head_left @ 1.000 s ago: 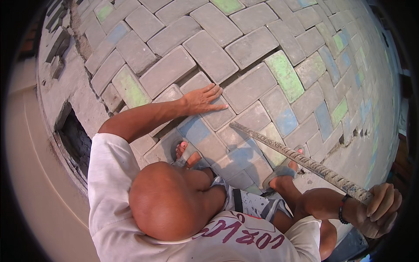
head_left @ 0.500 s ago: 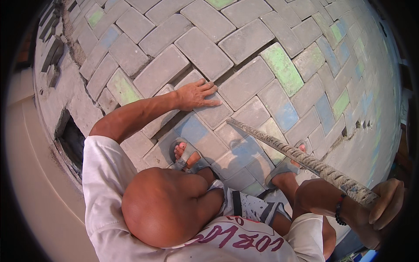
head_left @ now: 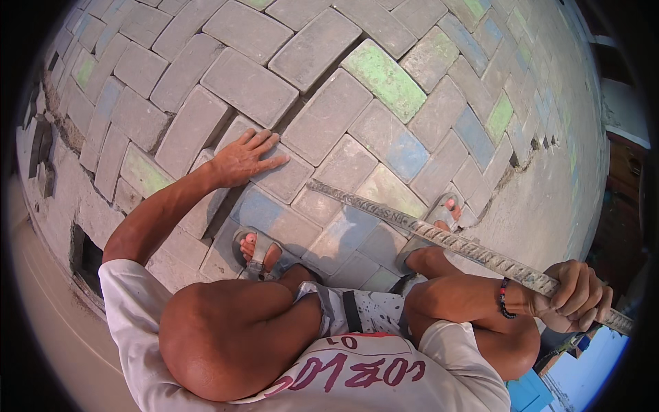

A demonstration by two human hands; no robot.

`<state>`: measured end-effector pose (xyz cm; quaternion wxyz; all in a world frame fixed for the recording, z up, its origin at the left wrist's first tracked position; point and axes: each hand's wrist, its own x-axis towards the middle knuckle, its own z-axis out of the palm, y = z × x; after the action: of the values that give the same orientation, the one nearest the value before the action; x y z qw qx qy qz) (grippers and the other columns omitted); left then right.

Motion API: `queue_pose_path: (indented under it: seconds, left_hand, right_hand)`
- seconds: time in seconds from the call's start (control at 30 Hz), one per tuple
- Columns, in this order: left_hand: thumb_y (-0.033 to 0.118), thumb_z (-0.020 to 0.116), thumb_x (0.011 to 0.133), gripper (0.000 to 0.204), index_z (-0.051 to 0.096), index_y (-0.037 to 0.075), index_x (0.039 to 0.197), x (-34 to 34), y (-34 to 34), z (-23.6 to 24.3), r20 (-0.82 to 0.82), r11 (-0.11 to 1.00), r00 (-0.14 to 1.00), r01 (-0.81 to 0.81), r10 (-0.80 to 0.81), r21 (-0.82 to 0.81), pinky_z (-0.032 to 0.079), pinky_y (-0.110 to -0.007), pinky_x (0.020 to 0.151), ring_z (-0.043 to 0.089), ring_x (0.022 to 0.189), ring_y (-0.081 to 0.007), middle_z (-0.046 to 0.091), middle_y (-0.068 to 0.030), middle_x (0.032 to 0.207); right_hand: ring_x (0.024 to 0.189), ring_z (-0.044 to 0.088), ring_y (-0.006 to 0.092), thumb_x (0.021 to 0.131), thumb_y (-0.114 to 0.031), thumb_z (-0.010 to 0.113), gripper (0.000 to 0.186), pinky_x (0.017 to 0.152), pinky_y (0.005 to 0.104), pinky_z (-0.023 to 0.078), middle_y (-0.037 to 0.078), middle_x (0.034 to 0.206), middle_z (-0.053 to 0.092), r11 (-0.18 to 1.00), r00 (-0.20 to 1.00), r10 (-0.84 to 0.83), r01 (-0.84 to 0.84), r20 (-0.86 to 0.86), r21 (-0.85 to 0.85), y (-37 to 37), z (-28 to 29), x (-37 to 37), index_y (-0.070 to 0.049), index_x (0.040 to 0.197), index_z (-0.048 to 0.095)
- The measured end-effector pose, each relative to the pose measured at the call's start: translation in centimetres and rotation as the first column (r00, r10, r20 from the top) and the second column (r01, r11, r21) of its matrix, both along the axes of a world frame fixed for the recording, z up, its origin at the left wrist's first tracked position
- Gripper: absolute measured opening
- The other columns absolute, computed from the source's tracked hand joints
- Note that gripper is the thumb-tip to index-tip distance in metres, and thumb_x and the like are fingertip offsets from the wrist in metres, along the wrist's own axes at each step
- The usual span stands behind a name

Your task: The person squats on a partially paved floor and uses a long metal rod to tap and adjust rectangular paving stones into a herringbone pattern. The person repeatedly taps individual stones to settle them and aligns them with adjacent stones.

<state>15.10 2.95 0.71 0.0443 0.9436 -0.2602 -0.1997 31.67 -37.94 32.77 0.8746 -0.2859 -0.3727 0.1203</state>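
My left hand [head_left: 248, 158] lies palm down with fingers spread on a grey paving block [head_left: 287, 180]. It holds nothing. At the lower right, my right hand [head_left: 576, 296] is wrapped around a ribbed steel bar [head_left: 439, 235]. The bar slants across to the far left, and its tip is at the paving blocks just right of my left hand. Whether the tip sits in a joint or on top of a block, I cannot tell. Some blocks beside my left hand sit unevenly, with a dark gap [head_left: 221, 214] below it and another [head_left: 292, 113] beyond it.
Grey blocks in a herringbone pattern spread ahead, some stained green [head_left: 384, 77] or blue [head_left: 406, 152]. My sandalled feet [head_left: 259, 253] rest on them. A dark square hole [head_left: 88, 257] opens in the concrete at left. Broken concrete pieces [head_left: 42, 147] lie farther left.
The view has shifted, so the paving appears farther left. My right hand has come more fully into view and the bar looks flatter. My left hand stays on the same block.
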Motion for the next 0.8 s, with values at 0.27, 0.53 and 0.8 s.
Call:
queue_pose_path:
  seconds: [0.27, 0.53, 0.8]
  left_hand:
    - [0.01, 0.052, 0.088, 0.061, 0.032, 0.03, 0.142, 0.0, 0.2, 0.3, -0.005, 1.0, 1.0, 0.007, -0.006, 0.025, 0.025, -0.043, 0.11, 0.028, 0.136, -0.0288, 0.03, -0.0146, 0.146]
    - [0.011, 0.047, 0.09, 0.057, 0.031, 0.028, 0.142, -0.3, 0.9, -0.1, 0.069, 0.998, 0.996, 0.056, -0.056, -0.002, 0.025, -0.044, 0.108, 0.031, 0.134, -0.0291, 0.032, -0.0158, 0.145]
    - [0.008, 0.054, 0.085, 0.063, 0.033, 0.027, 0.141, 0.0, 0.6, -0.5, 0.072, 0.996, 0.997, 0.032, -0.026, -0.084, 0.027, -0.046, 0.107, 0.031, 0.133, -0.0311, 0.031, -0.0173, 0.145]
  right_hand:
    - [0.037, 0.036, -0.0014, 0.076, -0.002, 0.056, 0.011, 0.034, 0.0116, 0.03, -0.009, 0.051, 0.042, 0.979, 0.987, -0.146, 0.154, 0.062, -0.138, 6.3, 2.6, 1.9, -0.008, 0.075, 0.046]
    - [0.032, 0.036, 0.0015, 0.075, -0.001, 0.057, 0.009, 0.027, 0.0155, 0.027, -0.006, 0.046, 0.038, 0.964, 0.955, -0.222, 0.245, -0.199, 0.102, -5.6, -4.7, 1.5, -0.009, 0.073, 0.052]
    - [0.04, 0.043, 0.0025, 0.077, -0.011, 0.057, 0.013, 0.04, 0.0113, 0.037, -0.004, 0.052, 0.043, 0.856, 0.855, -0.508, 0.515, -0.099, 0.055, 1.8, 0.8, -2.6, -0.008, 0.068, 0.048]
